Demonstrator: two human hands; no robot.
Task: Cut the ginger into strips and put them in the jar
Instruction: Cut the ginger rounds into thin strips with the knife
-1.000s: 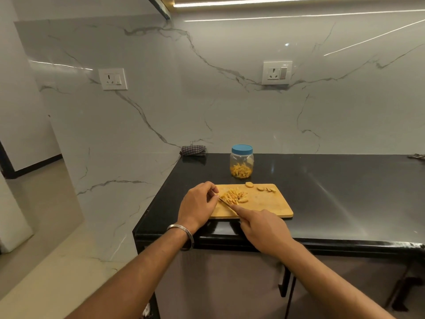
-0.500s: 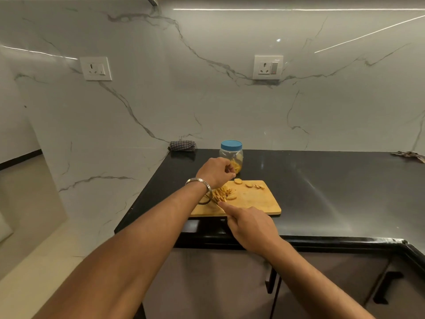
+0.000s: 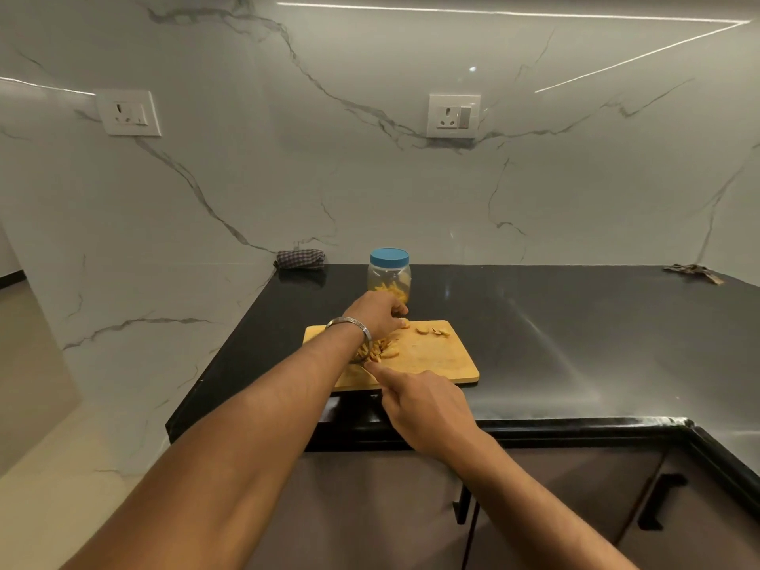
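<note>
Left hand (image 3: 380,312) now reaching over ginger slice (image 3: 405,322), knife hidden

Left hand (image 3: 380,312) is leaving the strip pile (image 3: 376,350) and reaching across the cutting board (image 3: 444,359) to its far edge, fingers (image 3: 399,322) now curling onto a ginger slice (image 3: 405,322) just in front of the jar (image 3: 389,277). Right hand (image 3: 423,405) is holding position by the pile, index finger extended.

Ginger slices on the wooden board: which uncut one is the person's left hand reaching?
The pale ginger slice at the board's far edge, at the left hand's fingertips. The other uncut slices lie farther right, apart from the hand.
</note>
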